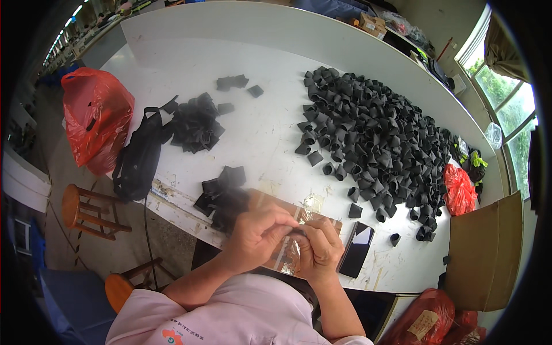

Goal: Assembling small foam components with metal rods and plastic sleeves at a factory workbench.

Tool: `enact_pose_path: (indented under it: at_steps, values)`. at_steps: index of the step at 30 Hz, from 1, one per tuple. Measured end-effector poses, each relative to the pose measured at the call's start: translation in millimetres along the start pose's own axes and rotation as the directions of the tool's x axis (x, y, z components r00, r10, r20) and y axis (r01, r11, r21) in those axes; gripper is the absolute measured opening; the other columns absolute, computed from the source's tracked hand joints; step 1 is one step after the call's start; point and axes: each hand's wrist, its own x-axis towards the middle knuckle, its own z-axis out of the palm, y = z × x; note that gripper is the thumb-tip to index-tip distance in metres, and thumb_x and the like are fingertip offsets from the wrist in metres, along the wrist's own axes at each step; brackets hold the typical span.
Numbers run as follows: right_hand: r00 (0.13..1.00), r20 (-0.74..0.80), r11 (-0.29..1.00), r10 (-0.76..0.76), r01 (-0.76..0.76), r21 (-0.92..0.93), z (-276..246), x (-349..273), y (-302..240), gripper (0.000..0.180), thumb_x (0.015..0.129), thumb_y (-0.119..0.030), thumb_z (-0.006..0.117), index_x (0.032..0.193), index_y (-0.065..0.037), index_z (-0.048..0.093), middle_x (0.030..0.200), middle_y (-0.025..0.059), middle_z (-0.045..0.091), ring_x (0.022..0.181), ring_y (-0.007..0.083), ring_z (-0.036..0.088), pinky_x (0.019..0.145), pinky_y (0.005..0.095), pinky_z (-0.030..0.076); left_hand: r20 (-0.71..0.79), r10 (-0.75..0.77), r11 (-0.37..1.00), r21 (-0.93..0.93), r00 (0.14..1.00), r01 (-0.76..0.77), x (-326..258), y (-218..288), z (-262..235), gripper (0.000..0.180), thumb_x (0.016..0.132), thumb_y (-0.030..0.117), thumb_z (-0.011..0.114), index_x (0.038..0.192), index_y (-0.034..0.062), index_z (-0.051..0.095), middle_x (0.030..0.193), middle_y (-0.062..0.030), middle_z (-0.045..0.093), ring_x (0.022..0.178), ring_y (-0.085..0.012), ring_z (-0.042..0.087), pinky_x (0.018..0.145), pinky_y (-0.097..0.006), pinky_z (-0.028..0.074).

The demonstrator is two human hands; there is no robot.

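Note:
My left hand [256, 236] and my right hand [319, 248] meet over the near edge of the white table, fingertips pinched together. Between them shows a bit of a small dark piece, mostly hidden by the fingers. Beneath the hands lies a brown board [275, 256] with strips of clear, shiny tape. Just left of my left hand is a loose pile of flat black fabric pieces [221, 192], partly blurred. A dark-screened phone [356, 249] rests beside my right hand.
A large heap of black folded loops [374, 132] covers the table's right side. Farther left lie more flat black pieces [198, 123], a black bag [140, 155] and a red plastic bag [98, 118]. A cardboard sheet [483, 253] stands at right; wooden stools [86, 210] stand left.

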Motion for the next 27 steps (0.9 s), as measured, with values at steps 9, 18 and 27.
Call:
enact_pose_path:
  at_steps: [9,18,27]
  values:
    - [0.999,0.042,0.999,0.032,-0.032,-0.002,1,-6,2,0.016,0.071,-0.004,0.065,0.086,-0.002,0.06,0.079,0.0092,0.058,0.065,0.023,0.054,0.055,0.0311,0.044,-0.011,0.028,0.999,-0.017,1.0,-0.028,2,8,5,0.012,0.08,0.0,0.057,0.092,-0.0006,0.06,0.085,-0.0089,0.057,0.073,-0.0146,0.055,0.063,-0.024,0.044]
    - [0.98,0.097,0.98,0.172,-0.18,0.081,-13,8,-22,0.021,0.067,-0.001,0.068,0.087,-0.002,0.06,0.073,0.0085,0.055,0.061,0.0222,0.052,0.052,0.0305,0.042,-0.063,-0.282,0.836,-0.505,0.957,0.213,-9,-6,5,0.007,0.082,0.009,0.059,0.085,0.003,0.061,0.089,-0.0053,0.055,0.081,-0.0155,0.053,0.076,-0.027,0.044]
    - [1.0,0.003,0.999,0.008,-0.008,-0.043,-5,-5,-4,0.011,0.069,0.003,0.065,0.078,0.0,0.06,0.069,0.0084,0.055,0.056,0.0181,0.05,0.049,0.0258,0.039,0.096,-0.393,0.412,-0.871,0.914,0.268,-20,-21,7,0.009,0.085,0.014,0.056,0.087,0.0055,0.06,0.091,-0.006,0.056,0.089,-0.0178,0.051,0.086,-0.032,0.04]
